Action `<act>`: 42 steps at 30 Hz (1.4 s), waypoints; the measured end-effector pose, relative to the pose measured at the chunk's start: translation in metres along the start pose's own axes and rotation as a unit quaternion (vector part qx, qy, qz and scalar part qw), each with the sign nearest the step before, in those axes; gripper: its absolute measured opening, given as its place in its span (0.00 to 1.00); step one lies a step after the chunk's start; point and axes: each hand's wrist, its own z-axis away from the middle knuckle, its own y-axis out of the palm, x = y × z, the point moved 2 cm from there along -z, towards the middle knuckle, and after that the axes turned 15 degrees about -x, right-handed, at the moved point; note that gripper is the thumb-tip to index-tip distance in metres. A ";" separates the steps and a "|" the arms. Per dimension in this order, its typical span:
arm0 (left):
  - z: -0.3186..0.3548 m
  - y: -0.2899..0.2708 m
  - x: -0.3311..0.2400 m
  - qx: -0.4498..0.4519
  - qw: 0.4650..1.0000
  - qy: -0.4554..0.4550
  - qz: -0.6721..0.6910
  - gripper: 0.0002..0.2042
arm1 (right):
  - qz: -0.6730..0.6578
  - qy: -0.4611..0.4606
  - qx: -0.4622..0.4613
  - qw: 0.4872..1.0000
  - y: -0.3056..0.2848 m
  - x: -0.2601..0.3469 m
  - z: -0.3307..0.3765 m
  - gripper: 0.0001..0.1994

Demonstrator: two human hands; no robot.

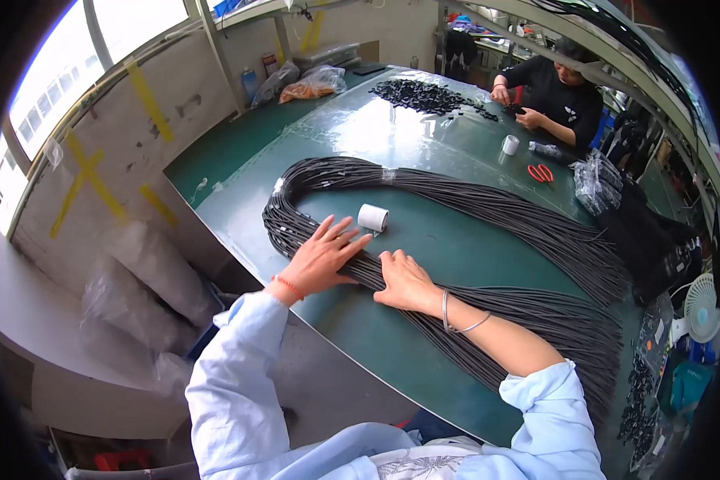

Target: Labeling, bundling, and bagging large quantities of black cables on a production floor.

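Note:
A thick bundle of thin black cables (472, 188) lies on the green table, bent into a U with its curve at the left and its loose ends fanned out at the right. Small light tags or bands sit along the curve, and clear tape wraps the far leg. My left hand (320, 258) rests on the near leg with its fingers spread. Just to its right, my right hand (409, 283) is closed round the same leg; its fingertips are partly hidden. Inside the U, close to my left fingertips, stands a white roll of tape or labels (373, 218).
Across the green table (328, 144), a person in black (564, 100) handles small dark parts beside a pile of black pieces (424, 96). Nearby are another white roll (510, 145), red-handled scissors (541, 173) and plastic-wrapped black cables (598, 182). A small fan (702, 309) stands at the right edge.

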 end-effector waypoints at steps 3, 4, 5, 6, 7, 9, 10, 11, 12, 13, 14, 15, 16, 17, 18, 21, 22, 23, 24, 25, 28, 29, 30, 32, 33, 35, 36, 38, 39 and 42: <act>0.031 -0.021 -0.058 -0.279 0.913 -0.208 0.215 0.32 | 0.000 -0.015 -0.031 0.999 0.003 0.005 0.010 0.31; 0.047 -0.006 -0.068 -0.314 0.791 -0.310 0.424 0.28 | 0.004 -0.015 -0.045 0.999 0.000 0.001 0.012 0.30; 0.064 -0.001 -0.084 -0.294 0.607 -0.432 0.599 0.24 | 0.005 -0.008 -0.053 0.999 0.000 0.000 0.011 0.30; 0.071 0.006 -0.095 -0.246 0.375 -0.523 0.725 0.21 | 0.003 -0.008 -0.055 0.998 0.000 -0.002 0.010 0.30; 0.062 0.009 -0.096 -0.237 0.380 -0.518 0.729 0.21 | 0.004 -0.007 -0.058 0.998 -0.001 -0.005 0.010 0.31; 0.054 0.009 -0.097 -0.232 0.335 -0.520 0.751 0.17 | -0.005 -0.015 -0.060 0.998 -0.002 0.005 0.007 0.31; 0.048 0.011 -0.096 -0.228 0.311 -0.520 0.762 0.16 | -0.011 -0.002 -0.035 0.999 -0.003 0.008 0.007 0.31; 0.046 0.016 -0.089 -0.229 0.315 -0.520 0.760 0.16 | -0.020 0.008 -0.009 1.000 -0.003 0.013 0.006 0.32; 0.045 0.024 -0.078 -0.218 0.299 -0.530 0.763 0.15 | -0.027 0.018 0.017 0.999 -0.005 0.017 0.005 0.33; 0.044 0.031 -0.066 -0.207 0.282 -0.539 0.766 0.14 | -0.029 0.014 0.013 0.999 -0.010 0.021 0.002 0.33; 0.038 0.036 -0.059 -0.192 0.264 -0.546 0.771 0.14 | -0.059 0.020 0.078 0.995 -0.011 0.017 -0.003 0.34; 0.030 0.034 -0.056 -0.191 0.270 -0.542 0.773 0.14 | -0.087 0.024 0.139 0.986 -0.014 0.014 -0.010 0.36; 0.022 0.031 -0.054 -0.177 0.286 -0.536 0.774 0.14 | -0.115 0.028 0.201 0.972 -0.015 0.012 -0.014 0.37; 0.016 0.029 -0.053 -0.164 0.301 -0.532 0.774 0.14 | -0.113 0.027 0.197 0.974 -0.015 0.009 -0.015 0.37; 0.012 0.028 -0.054 -0.151 0.315 -0.528 0.774 0.14 | -0.138 0.016 0.179 0.974 -0.014 0.007 -0.015 0.36; 0.012 0.026 -0.054 -0.167 0.315 -0.533 0.767 0.13 | -0.192 -0.009 0.149 0.970 -0.014 0.013 -0.009 0.33; 0.014 0.026 -0.054 -0.174 0.314 -0.538 0.763 0.13 | -0.159 -0.010 0.096 0.983 -0.013 0.016 -0.006 0.32; 0.015 0.028 -0.054 -0.178 0.312 -0.541 0.761 0.13 | -0.125 -0.011 0.044 0.991 -0.012 0.018 -0.003 0.31; 0.014 0.031 -0.055 -0.189 0.314 -0.539 0.759 0.13 | -0.092 -0.012 -0.008 0.996 -0.010 0.021 -0.001 0.30; 0.009 0.031 -0.058 -0.199 0.316 -0.535 0.758 0.13 | -0.093 -0.012 -0.004 0.996 -0.012 0.023 0.000 0.30; 0.017 0.026 -0.062 -0.181 0.378 -0.538 0.731 0.13 | -0.074 0.067 0.021 0.995 -0.020 0.025 -0.004 0.26; 0.021 0.023 -0.063 -0.150 0.440 -0.538 0.703 0.12 | -0.076 0.067 0.026 0.994 -0.021 0.024 -0.005 0.26; 0.021 0.021 -0.064 -0.116 0.501 -0.531 0.673 0.12 | -0.055 0.054 0.053 0.996 -0.023 0.020 -0.007 0.25; 0.021 0.004 -0.055 -0.056 0.632 -0.512 0.579 0.11 | -0.015 0.026 0.105 0.994 -0.023 0.014 -0.010 0.23; 0.019 -0.007 -0.046 0.004 0.745 -0.476 0.468 0.11 | -0.016 0.028 0.106 0.994 -0.022 0.013 -0.011 0.23; 0.004 -0.015 -0.035 0.066 0.835 -0.424 0.344 0.11 | -0.013 0.013 0.058 0.998 -0.018 0.012 -0.006 0.21; -0.011 -0.021 -0.030 -0.009 0.914 -0.321 0.247 0.11 | -0.011 0.006 0.034 0.999 -0.016 0.012 -0.003 0.20; -0.033 -0.025 -0.017 -0.086 0.965 -0.202 0.142 0.12 | -0.011 0.013 0.031 0.999 -0.013 0.013 -0.002 0.19; -0.041 -0.019 -0.005 -0.129 0.973 -0.145 0.126 0.13 | -0.012 0.017 0.028 0.999 -0.011 0.015 -0.002 0.19; -0.065 0.004 0.026 -0.219 0.971 -0.016 0.098 0.14 | -0.013 0.026 0.021 0.999 -0.011 0.014 -0.002 0.17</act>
